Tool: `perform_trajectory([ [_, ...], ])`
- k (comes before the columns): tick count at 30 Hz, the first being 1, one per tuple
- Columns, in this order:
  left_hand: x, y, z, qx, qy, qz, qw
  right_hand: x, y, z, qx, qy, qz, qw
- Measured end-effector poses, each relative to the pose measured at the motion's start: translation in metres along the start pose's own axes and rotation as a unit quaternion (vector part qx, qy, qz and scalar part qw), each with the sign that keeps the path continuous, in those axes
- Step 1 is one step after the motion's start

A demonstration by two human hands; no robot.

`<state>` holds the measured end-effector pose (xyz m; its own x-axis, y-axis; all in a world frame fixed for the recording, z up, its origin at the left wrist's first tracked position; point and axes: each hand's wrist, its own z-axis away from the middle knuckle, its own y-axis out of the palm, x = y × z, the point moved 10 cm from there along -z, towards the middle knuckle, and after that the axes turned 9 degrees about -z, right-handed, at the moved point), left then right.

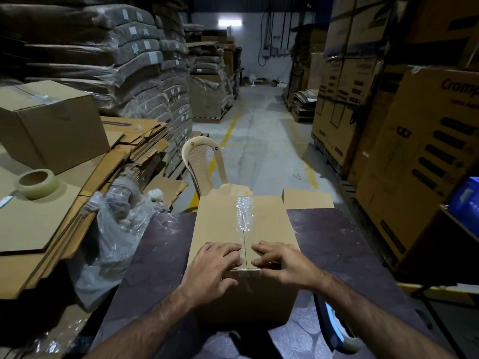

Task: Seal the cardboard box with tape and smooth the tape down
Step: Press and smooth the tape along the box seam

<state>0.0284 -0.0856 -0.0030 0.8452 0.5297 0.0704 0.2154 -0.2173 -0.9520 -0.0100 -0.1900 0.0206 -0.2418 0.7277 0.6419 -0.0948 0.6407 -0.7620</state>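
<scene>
Two hands (216, 265) (281, 264) over box's (220, 224) tape (243, 211) end

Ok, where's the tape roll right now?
In the head view the tape roll lies far left on the flattened cardboard stack, in front of a closed box, out of both hands and well left of the box being sealed.

Warehouse: stacked cartons (344, 104), wrapped pallets (145, 73)

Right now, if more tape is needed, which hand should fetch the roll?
Probably the left hand. The tape roll sits on flattened cardboard to the person's left, while the right hand would have to cross the box. Both hands rest flat on the box's near edge.
</scene>
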Motion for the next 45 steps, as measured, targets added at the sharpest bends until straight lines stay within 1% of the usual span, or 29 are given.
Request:
perform_trajectory([
  [5,-0.002,-0.002,0.001,0.0,0.016,-0.005,1.0,-0.009,0.001,-0.004,-0.007,0.016,-0.023,1.0],
  [11,-0.002,0.002,0.0,0.011,0.012,-0.043,0.999,-0.017,0.014,-0.011,0.007,0.017,0.069,0.997],
  [13,-0.001,0.006,-0.002,0.031,-0.001,-0.062,0.998,-0.019,0.017,-0.013,0.012,0.02,0.1,0.995],
  [18,0.008,0.021,-0.005,0.114,-0.041,-0.08,0.989,-0.034,0.022,-0.02,0.031,0.067,0.111,0.991],
  [21,0.012,0.019,-0.011,0.119,-0.05,-0.054,0.99,-0.039,0.019,-0.025,0.049,0.085,0.108,0.989],
  [25,0.017,0.018,-0.017,0.129,-0.041,-0.056,0.989,-0.043,0.018,-0.029,0.071,0.093,0.122,0.986],
  [27,0.019,0.023,-0.018,0.149,-0.046,-0.058,0.986,-0.046,0.018,-0.032,0.083,0.1,0.132,0.983],
  [30,0.02,0.032,-0.02,0.188,-0.046,-0.056,0.98,-0.05,0.021,-0.037,0.115,0.113,0.175,0.971],
  [32,0.019,0.032,-0.02,0.19,-0.044,-0.049,0.98,-0.049,0.021,-0.037,0.114,0.113,0.169,0.973],
  [35,0.016,0.028,-0.018,0.167,-0.04,-0.047,0.984,-0.044,0.015,-0.031,0.079,0.09,0.129,0.984],
  [37,0.018,0.028,-0.02,0.177,-0.039,-0.041,0.983,-0.043,0.014,-0.03,0.069,0.087,0.131,0.985],
  [40,0.024,0.03,-0.025,0.214,-0.034,-0.033,0.976,-0.047,0.018,-0.038,0.091,0.108,0.163,0.976],
  [42,0.023,0.029,-0.027,0.21,-0.025,-0.031,0.977,-0.049,0.018,-0.038,0.097,0.117,0.151,0.977],
  [45,0.021,0.03,-0.026,0.198,-0.017,-0.029,0.98,-0.05,0.015,-0.032,0.083,0.11,0.129,0.982],
])
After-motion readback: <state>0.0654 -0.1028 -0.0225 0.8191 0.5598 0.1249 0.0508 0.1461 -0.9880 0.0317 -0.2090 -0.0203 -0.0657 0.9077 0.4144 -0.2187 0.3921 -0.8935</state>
